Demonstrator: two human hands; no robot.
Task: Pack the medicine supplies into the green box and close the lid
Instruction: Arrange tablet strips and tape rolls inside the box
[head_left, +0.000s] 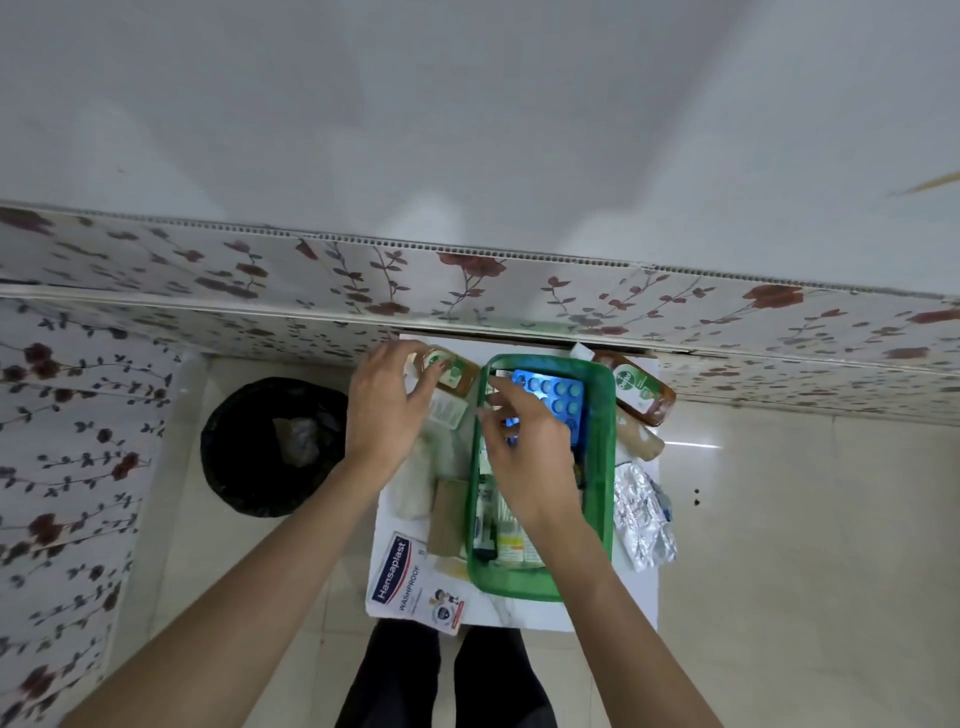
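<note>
The green box (602, 467) stands open in the middle of a small white table (545, 616), with cartons and tubes inside. A blue blister pack (553, 389) lies across its far end. My right hand (524, 457) reaches into the box, with finger and thumb pinching the pack's near-left edge. My left hand (387, 410) is left of the box, its fingers spread and curling onto a brown Dettol bottle (454, 376) that lies at the table's far left. Whether it grips the bottle is unclear. No lid is visible.
Left of the box lie a Hansaplast packet (405, 577), a brown carton (447, 514), white gauze (413, 488) and a white tube (447, 410). To its right are a second Dettol bottle (641, 392), a tan roll (641, 441) and silver foil strips (641, 514). A black bin (260, 467) stands on the floor.
</note>
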